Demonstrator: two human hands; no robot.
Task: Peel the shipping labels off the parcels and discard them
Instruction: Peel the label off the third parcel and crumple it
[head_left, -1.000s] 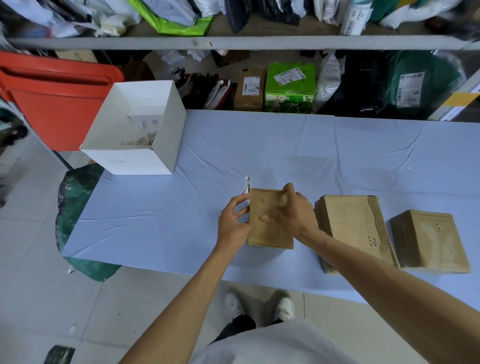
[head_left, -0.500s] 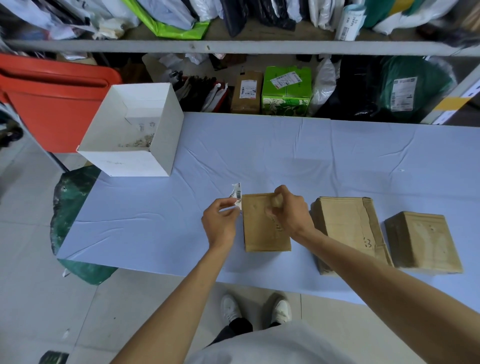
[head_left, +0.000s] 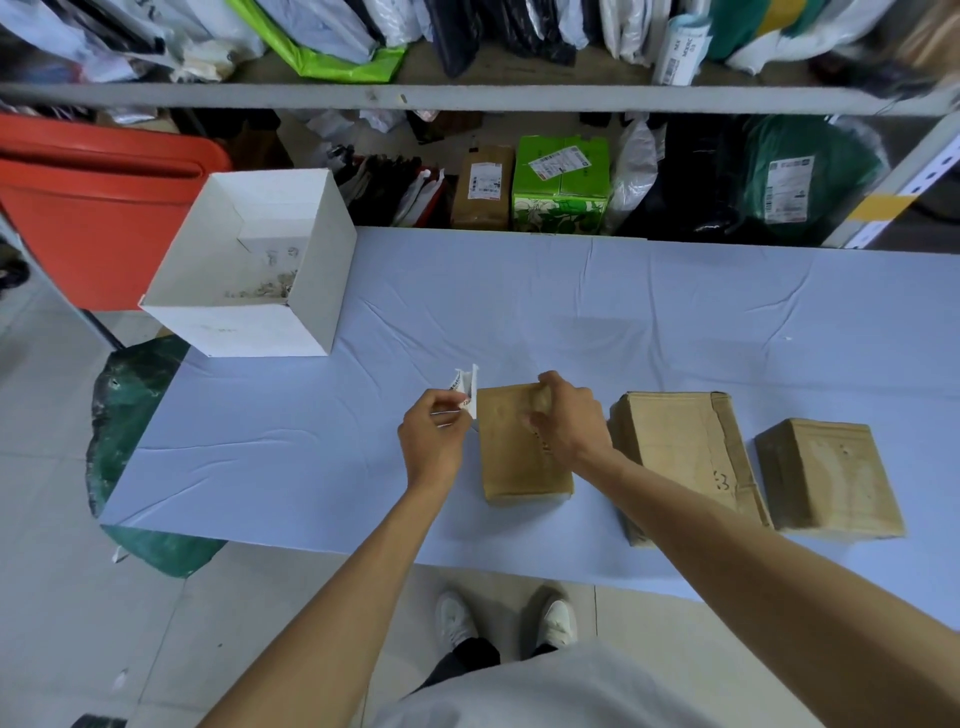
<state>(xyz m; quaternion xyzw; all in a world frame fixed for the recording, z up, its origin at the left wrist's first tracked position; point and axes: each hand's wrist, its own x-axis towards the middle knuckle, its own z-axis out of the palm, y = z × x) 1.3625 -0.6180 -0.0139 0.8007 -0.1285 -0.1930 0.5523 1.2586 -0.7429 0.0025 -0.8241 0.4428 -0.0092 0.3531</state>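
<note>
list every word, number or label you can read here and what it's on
"3": handwritten on the middle cardboard box, possibly with another mark beside it.
Peeled label pinched in the left hand: print too small.
Left cardboard box gripped by the right hand: faint marks, unreadable.
Labels on the brown parcel, green box and dark green bag behind the table: blurred.

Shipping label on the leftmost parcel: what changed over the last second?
The left hand drew leftward off the leftmost parcel's left edge, pinching the shipping label and peeling it away; whether it's fully free is unclear. The right hand stayed gripping the parcel; the other two parcels and white box didn't move.
</note>
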